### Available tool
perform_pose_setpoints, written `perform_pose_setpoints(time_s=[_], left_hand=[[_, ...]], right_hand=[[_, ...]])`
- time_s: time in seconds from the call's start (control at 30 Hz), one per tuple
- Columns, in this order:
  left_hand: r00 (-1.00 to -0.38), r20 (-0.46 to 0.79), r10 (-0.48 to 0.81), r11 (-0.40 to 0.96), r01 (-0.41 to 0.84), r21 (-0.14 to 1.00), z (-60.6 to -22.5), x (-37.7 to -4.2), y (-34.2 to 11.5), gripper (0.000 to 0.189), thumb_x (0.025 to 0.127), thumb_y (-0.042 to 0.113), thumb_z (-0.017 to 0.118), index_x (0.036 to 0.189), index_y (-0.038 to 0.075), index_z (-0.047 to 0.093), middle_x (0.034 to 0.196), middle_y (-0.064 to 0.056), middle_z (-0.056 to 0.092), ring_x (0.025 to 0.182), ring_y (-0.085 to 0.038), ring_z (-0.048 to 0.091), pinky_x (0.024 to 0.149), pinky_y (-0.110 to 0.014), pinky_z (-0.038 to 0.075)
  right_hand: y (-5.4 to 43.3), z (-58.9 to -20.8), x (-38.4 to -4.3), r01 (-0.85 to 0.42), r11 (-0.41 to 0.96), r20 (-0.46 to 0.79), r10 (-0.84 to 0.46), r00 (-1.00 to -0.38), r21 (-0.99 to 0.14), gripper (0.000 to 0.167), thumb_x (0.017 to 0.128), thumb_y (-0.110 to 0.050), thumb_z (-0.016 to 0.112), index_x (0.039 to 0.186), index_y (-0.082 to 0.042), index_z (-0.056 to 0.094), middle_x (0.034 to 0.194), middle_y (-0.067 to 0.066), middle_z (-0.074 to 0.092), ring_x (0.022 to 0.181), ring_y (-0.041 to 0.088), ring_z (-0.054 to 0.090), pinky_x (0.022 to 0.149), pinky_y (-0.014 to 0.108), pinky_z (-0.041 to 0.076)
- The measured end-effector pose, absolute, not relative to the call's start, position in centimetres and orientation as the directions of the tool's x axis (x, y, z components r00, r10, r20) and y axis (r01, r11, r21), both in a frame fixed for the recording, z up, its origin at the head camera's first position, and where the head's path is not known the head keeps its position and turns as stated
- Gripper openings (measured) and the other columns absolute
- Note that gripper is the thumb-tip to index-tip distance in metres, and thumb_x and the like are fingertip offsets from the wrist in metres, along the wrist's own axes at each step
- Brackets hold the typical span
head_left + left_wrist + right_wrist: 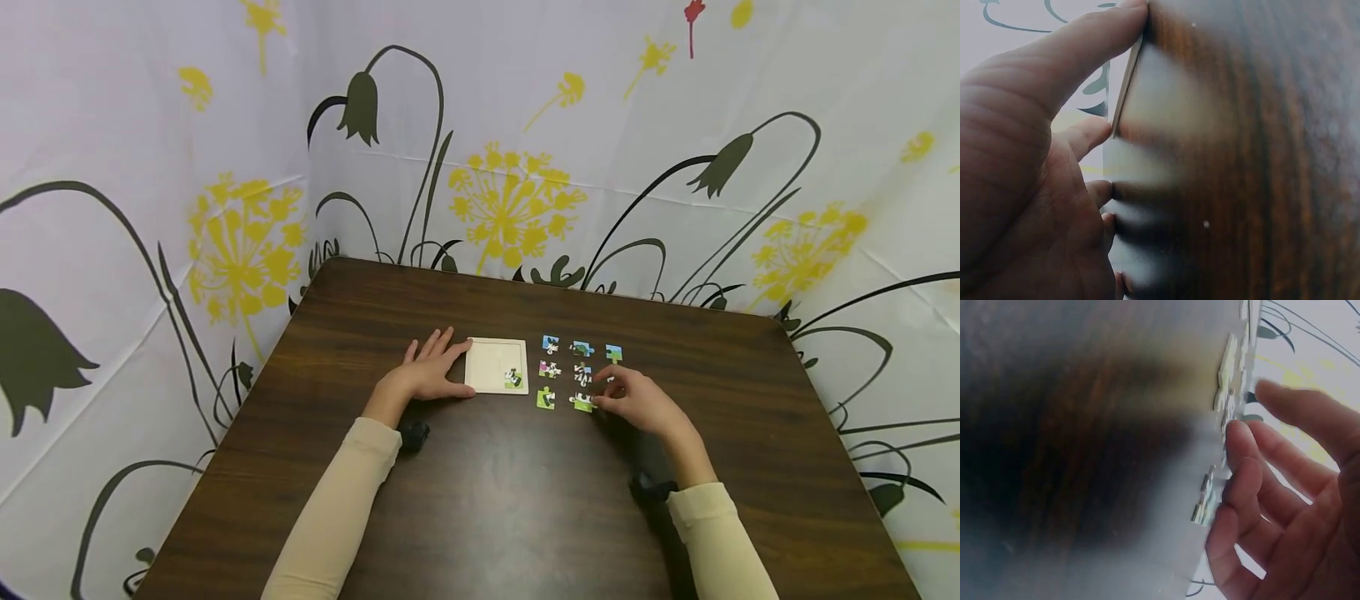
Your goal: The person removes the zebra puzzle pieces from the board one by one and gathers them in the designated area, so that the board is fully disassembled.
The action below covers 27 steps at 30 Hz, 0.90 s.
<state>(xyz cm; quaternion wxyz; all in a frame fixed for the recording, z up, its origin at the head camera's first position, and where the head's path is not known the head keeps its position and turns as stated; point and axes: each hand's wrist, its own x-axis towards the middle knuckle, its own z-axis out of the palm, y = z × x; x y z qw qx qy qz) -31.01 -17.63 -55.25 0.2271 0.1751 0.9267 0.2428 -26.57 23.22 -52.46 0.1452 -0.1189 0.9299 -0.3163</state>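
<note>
A square light-wood puzzle tray (491,365) lies on the table with one jigsaw piece (513,378) in its lower right corner. My left hand (429,375) rests beside it, fingers spread. Its thumb (1085,47) and index finger touch the tray's left edge near the two corners. Right of the tray, several jigsaw pieces (550,369) with a picture in blue, green, white and black lie in loose rows. Over the right-hand column is my right hand (637,402), its bent fingers close to a lower piece (582,402). Its thumb (1300,406) stands apart from the fingers, and part of that column is hidden.
The dark brown wooden table (480,500) reaches back to a white curtain (480,108) with a printed flower pattern. Dark bands (413,437) with a camera sit at both wrists, close over the tabletop.
</note>
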Motion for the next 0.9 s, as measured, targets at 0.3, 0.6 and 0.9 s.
perform_pose_setpoints(time_s=[0.3, 0.6, 0.9], left_hand=[[-0.841, -0.33, 0.428, 0.824, 0.213, 0.526, -55.2, -30.9, -17.7, 0.104, 0.095, 0.065, 0.072, 0.175, 0.03, 0.017, 0.183, -0.011, -0.01, 0.169, -0.035, -0.014, 0.131, -0.066, -0.012], [-0.842, -0.338, 0.422, 0.833, 0.212, 0.512, -55.9, -31.4, -18.0, 0.105, 0.095, 0.064, 0.071, 0.176, 0.03, 0.014, 0.183, -0.009, -0.013, 0.169, -0.035, -0.016, 0.131, -0.066, -0.014], [-0.841, -0.34, 0.421, 0.833, 0.21, 0.512, -56.1, -31.5, -17.8, 0.106, 0.094, 0.067, 0.072, 0.175, 0.032, 0.014, 0.183, -0.008, -0.012, 0.169, -0.033, -0.015, 0.131, -0.066, -0.013]], right_hand=[[23.0, -53.3, -26.3, -0.151, 0.797, -0.249, -0.353, -0.902, -0.585, 0.031, 0.098, -0.025, 0.08, 0.121, -0.009, 0.067, 0.084, 0.004, 0.065, 0.072, 0.018, 0.056, 0.065, 0.033, 0.047], [22.9, -53.2, -26.4, -0.177, 0.758, -0.231, -0.398, -0.888, -0.627, 0.026, 0.098, -0.022, 0.081, 0.117, -0.009, 0.067, 0.084, 0.004, 0.066, 0.073, 0.016, 0.056, 0.066, 0.032, 0.047], [23.2, -53.4, -26.6, -0.165, 0.76, -0.239, -0.391, -0.889, -0.629, 0.026, 0.098, -0.022, 0.081, 0.116, -0.009, 0.068, 0.082, 0.004, 0.065, 0.073, 0.017, 0.056, 0.067, 0.034, 0.047]])
